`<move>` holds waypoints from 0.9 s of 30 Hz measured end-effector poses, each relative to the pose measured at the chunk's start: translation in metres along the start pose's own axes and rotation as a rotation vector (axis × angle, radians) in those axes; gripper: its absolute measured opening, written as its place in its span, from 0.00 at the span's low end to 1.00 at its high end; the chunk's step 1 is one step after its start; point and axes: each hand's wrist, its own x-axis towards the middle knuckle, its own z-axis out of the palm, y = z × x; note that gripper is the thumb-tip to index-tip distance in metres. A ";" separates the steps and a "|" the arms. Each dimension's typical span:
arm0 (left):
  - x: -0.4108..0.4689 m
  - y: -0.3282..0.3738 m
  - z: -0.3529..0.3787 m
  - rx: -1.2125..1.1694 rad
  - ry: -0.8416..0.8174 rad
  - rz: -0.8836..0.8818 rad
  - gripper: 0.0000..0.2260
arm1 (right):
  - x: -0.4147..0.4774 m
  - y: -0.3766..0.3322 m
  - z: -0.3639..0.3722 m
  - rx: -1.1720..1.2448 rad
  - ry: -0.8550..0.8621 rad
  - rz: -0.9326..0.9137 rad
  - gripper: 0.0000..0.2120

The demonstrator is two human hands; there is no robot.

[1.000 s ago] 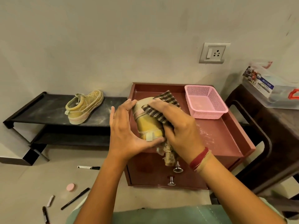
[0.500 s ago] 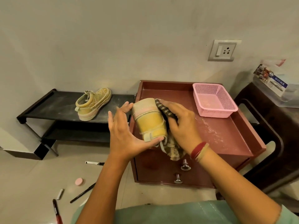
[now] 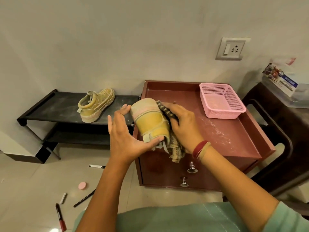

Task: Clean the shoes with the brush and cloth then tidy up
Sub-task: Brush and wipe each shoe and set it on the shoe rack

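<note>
Yellow sneakers: two. The held sneaker (image 3: 150, 121) is lifted above the front left corner of the maroon drawer cabinet (image 3: 234, 136), sole turned up and heel tab toward the camera. The second sneaker (image 3: 97, 104) stands on the top shelf of the black shoe rack (image 3: 55, 108), left of the cabinet.

Checked cloth (image 3: 164, 110): one, lying against the right side of the held sneaker, its frayed end hanging below in front of the cabinet.

Hands: two, close together with the sneaker between them. The left hand (image 3: 123, 139) clamps the sneaker lengthwise, fingertips at the toe end and thumb at the heel tab. The right hand (image 3: 184, 126) has its fingers bent over the cloth and presses it to the sneaker.

On the cabinet: one pink mesh basket (image 3: 220, 101) at the back right corner, and a whitish dusty smear (image 3: 215, 129) on the top. Two metal knobs (image 3: 191, 168) on its front.

Floor, left of the cabinet: three pens or markers, namely one white-and-black (image 3: 97, 166), one thin black (image 3: 83, 198) and one red-ended (image 3: 61, 216); one pink disc (image 3: 82, 185); one small white item (image 3: 63, 198), too small to identify.

Hidden or cut off: most of the cloth is covered by the right hand, as is the sneaker's right side. A clear plastic box (image 3: 284, 84) right of the cabinet is cut by the frame edge, its label unreadable.
</note>
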 end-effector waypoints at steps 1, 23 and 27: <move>-0.001 0.000 -0.001 0.005 0.000 0.003 0.45 | 0.000 0.004 -0.001 -0.012 -0.005 0.044 0.24; 0.000 -0.003 0.001 0.042 -0.016 -0.039 0.47 | -0.006 -0.009 0.002 0.086 -0.021 -0.057 0.27; -0.004 -0.005 0.002 0.107 -0.056 -0.069 0.48 | -0.002 -0.006 0.000 0.055 -0.032 -0.004 0.25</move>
